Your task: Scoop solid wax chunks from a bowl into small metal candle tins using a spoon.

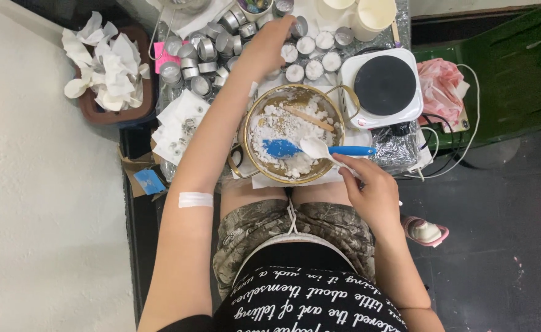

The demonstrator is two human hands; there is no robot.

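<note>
A brass-coloured pot full of white wax flakes sits in front of me, with a blue spatula and a wooden stick lying in it. My right hand holds a white spoon by its handle, the bowl over the flakes. My left hand reaches forward past the pot among small metal tealight cups, some filled with white wax. Its fingers are curled, and whether they hold a cup is hidden.
A white single-burner hot plate stands right of the pot, its cable trailing off to the right. A brown tray of crumpled white paper sits far left. White cups stand at the back. A pink cloth lies on a green chair.
</note>
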